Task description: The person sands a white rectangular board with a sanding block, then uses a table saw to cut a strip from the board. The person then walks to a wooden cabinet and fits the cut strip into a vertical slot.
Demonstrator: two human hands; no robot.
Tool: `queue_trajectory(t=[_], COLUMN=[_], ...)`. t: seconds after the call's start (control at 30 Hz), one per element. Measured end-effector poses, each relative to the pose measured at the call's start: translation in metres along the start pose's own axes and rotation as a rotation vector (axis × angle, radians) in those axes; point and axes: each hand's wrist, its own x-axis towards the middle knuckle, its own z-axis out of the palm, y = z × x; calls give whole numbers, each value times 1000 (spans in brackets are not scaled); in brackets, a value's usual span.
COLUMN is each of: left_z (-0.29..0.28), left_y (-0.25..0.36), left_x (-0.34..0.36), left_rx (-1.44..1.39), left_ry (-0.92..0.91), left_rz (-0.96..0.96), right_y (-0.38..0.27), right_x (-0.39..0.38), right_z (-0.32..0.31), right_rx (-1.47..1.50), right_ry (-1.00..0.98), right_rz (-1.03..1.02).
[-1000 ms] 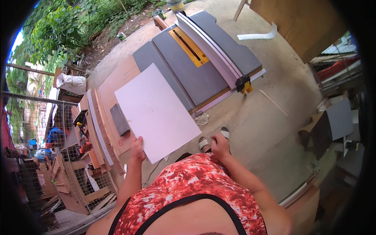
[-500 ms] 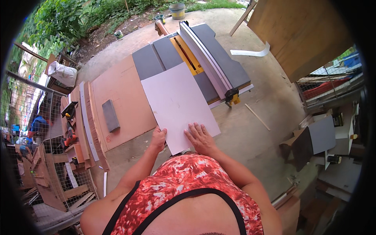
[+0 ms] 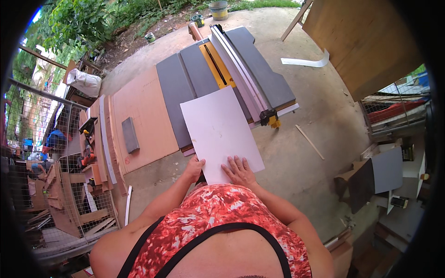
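Note:
A white rectangular board (image 3: 222,132) lies partly over the near end of a table saw (image 3: 174,76), its near edge close to my body. My left hand (image 3: 194,167) is closed on the board's left edge near the bottom corner, thumb on top. On the board's near right part, my right hand (image 3: 239,172) rests flat with its fingers spread. Beyond the board's far edge is the saw's yellow insert (image 3: 214,65) with a dark slot. The long rip fence (image 3: 241,74) runs along the right of the insert, apart from the board.
Left of the saw, a brown sheet (image 3: 139,106) carries a grey block (image 3: 130,135). Further left are an orange-and-black power tool (image 3: 86,155) and a wire fence (image 3: 88,204). A thin wood strip (image 3: 309,141) lies on the concrete, and a large plywood panel (image 3: 366,41) stands far right.
The white board has been drawn back toward me, uncovering more of the saw's top and insert. Both hands stay on it, and the whole view has shifted slightly.

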Motion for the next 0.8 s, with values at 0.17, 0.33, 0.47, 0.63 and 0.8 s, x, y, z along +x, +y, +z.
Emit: queue_trajectory(t=[0.17,0.33,0.47,0.63,0.8], left_z=[-5,5,4,28,40], left_y=[15,62,90,109,107], left_x=[14,41,73,89,93], left_rx=[99,3,231,487,464], left_ry=[37,157,298,469,513], left_rz=[51,196,246,384,466], right_y=[7,12,8,13,18], right_x=[-6,-12,-11,-3,-2], right_z=[7,3,-7,-18,-22], right_rx=[103,80,94,25,26], right_ry=[74,43,55,68,100], right_rz=[51,59,75,108,104])
